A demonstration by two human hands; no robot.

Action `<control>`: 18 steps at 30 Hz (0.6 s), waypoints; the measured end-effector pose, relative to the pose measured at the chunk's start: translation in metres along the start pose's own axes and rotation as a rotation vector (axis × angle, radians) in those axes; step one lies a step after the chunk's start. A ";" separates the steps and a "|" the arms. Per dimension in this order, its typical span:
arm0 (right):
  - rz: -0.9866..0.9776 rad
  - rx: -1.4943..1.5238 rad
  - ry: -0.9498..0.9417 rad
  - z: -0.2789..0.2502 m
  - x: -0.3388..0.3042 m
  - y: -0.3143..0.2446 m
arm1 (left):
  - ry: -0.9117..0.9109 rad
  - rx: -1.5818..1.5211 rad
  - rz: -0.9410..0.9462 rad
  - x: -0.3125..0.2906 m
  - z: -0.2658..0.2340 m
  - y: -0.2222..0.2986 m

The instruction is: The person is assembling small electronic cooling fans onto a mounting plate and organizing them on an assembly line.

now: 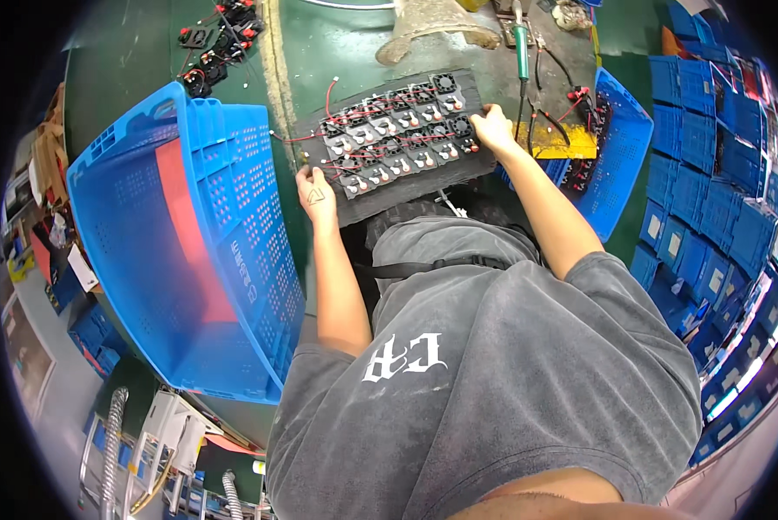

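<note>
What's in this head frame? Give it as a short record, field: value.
Left hand: at the left edge of the dark board; exact grip unclear
Right hand: at the board's right edge, beside the end of the lower row
On board: two rows of small black fan units with red wires
Left side: large blue crate, reddish sheet inside
Right side: another blue crate, holding black and red parts
Beyond right hand: green-handled tool, apparently a soldering iron
</note>
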State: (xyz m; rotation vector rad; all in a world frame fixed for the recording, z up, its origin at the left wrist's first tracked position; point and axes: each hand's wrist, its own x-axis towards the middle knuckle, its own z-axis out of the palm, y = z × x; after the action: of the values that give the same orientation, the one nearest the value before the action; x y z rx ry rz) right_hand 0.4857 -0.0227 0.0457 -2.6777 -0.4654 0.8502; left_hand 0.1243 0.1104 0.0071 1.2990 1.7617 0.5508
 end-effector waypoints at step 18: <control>-0.021 -0.086 0.182 0.003 0.023 0.003 | -0.106 0.238 0.211 0.023 -0.009 -0.004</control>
State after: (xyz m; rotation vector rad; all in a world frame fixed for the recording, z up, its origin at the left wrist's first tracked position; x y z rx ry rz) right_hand 0.5023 -0.0161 0.0311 -2.7907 -0.4956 0.5862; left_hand 0.1125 0.1320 0.0006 1.6625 1.6491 0.3879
